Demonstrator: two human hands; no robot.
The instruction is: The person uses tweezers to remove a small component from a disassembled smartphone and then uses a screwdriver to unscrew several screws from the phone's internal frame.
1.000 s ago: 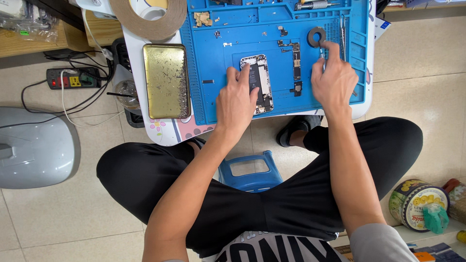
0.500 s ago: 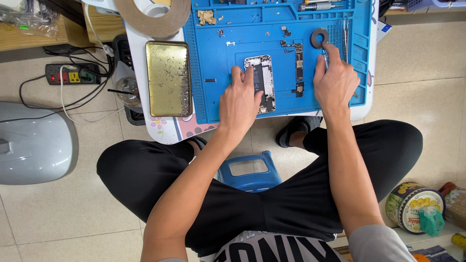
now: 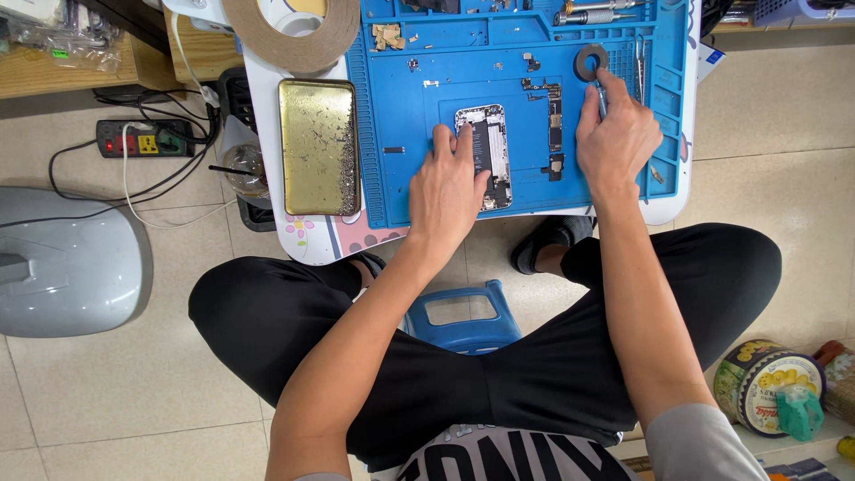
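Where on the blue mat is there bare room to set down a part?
Bare: the blue mat between the gold tray and the left hand. Crowded: around the opened phone, the circuit board and the right hand.

Matt blue rubbery mat (image 3: pixel 623 169) covers the counter; at its nine o'clock lies a scuffed, glossy gold metal tray (image 3: pixel 317 147).

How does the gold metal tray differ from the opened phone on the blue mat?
The gold tray is clearly larger than the opened phone. The tray lies on the white table, beside the blue mat; the phone lies on the mat. The left hand touches the phone, while no hand touches the tray. The right hand touches neither. Both are rectangular and lie flat.
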